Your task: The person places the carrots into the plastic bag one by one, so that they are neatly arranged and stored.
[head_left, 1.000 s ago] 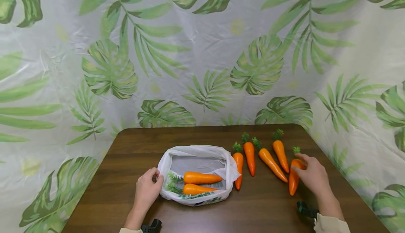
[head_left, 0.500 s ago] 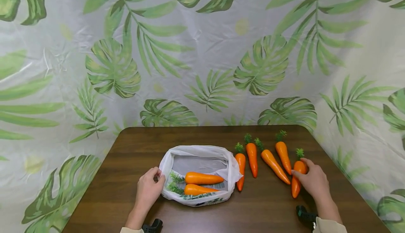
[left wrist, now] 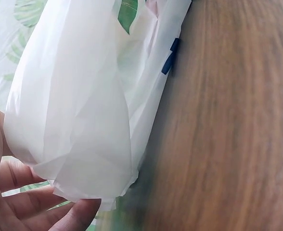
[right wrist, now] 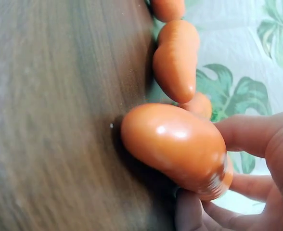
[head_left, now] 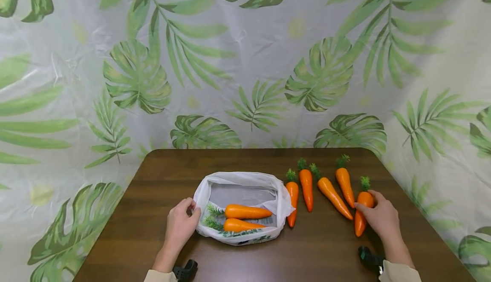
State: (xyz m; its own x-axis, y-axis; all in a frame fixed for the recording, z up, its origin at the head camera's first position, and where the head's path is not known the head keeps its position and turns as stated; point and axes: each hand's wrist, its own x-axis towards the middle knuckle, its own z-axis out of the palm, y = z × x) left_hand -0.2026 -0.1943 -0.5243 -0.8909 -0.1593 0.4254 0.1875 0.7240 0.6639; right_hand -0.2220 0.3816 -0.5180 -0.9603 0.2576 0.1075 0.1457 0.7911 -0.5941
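Note:
A white plastic bag point(head_left: 245, 176) with a folded-down rim stands with its mouth up on the table, a leaf print showing on its near side. My left hand point(head_left: 181, 222) pinches the bag's left edge; in the left wrist view, fingers lie along the white plastic point(left wrist: 79, 110). Inside the bag lie two orange carrots, the upper carrot point(head_left: 247, 211) and the lower carrot point(head_left: 241, 225), green tops to the left. At the right, my right hand point(head_left: 385, 218) grips the outermost carrot point(head_left: 360, 225) between thumb and fingers, also large in the right wrist view.
Several carrots lie between the bag and my right hand: one carrot point(head_left: 293, 201) against the bag, then another carrot point(head_left: 306, 188), a slanted carrot point(head_left: 333, 197) and a carrot point(head_left: 345, 186) farther back. A leaf-patterned curtain point(head_left: 245, 69) hangs behind the brown table point(head_left: 245, 158).
My right thumb and fingers have gone from reaching over the outermost carrot to gripping its sides. The left hand has stayed at the bag's edge. The head view has shifted slightly.

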